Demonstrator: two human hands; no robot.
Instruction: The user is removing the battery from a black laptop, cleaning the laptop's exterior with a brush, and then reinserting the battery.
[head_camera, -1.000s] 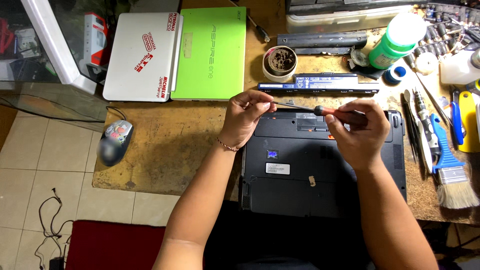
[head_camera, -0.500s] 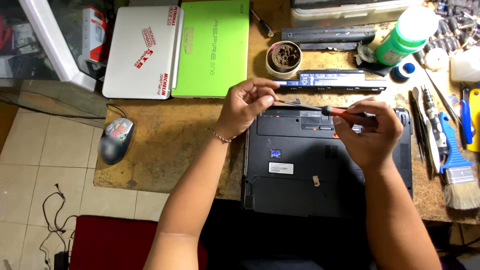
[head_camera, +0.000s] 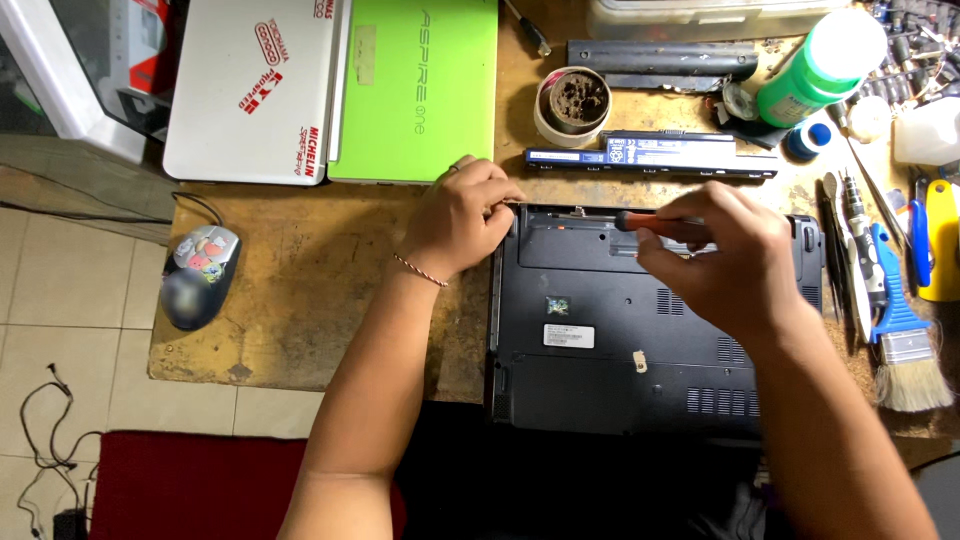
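Both hands (head_camera: 462, 218) (head_camera: 722, 262) along black laptop's (head_camera: 610, 345) rear edge.

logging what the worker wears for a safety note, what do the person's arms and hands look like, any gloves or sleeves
Both arms are bare up to where the frame cuts them off: no sleeves, no gloves. The left hand has a thin red-and-white cord bracelet round its wrist. The right hand shows no watch, ring or band in this view.

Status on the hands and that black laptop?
Left hand pinches at the top-left corner of the overturned black laptop. Right hand grips a screwdriver over the empty battery bay. Nothing blocks the work.
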